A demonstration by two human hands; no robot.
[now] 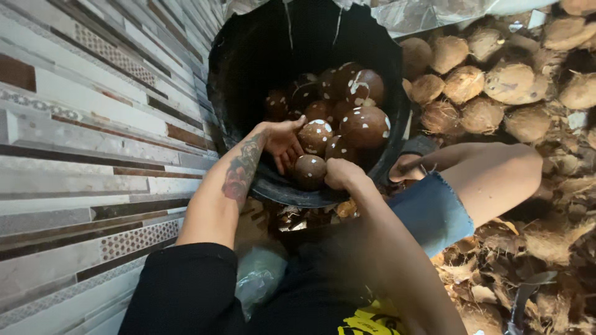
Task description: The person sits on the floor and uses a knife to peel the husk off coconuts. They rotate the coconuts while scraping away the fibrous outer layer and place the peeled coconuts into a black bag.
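A peeled brown coconut (310,171) with white flecks sits at the near rim of a black tub (248,68), between both hands. The left hand (282,141) is spread, fingers cupping its left side; the right hand (343,173) is closed against its right side. More peeled coconuts (347,115) fill the tub. Husked coconuts (490,80) lie piled at right; a tiled wall (81,124) stands left.

Dim, warm light; blurred foreground, wide-angle edge distortion.

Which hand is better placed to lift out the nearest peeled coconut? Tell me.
Probably the left hand: its open fingers already cup the nearest peeled coconut inside the black tub. The right hand is fisted at its edge.
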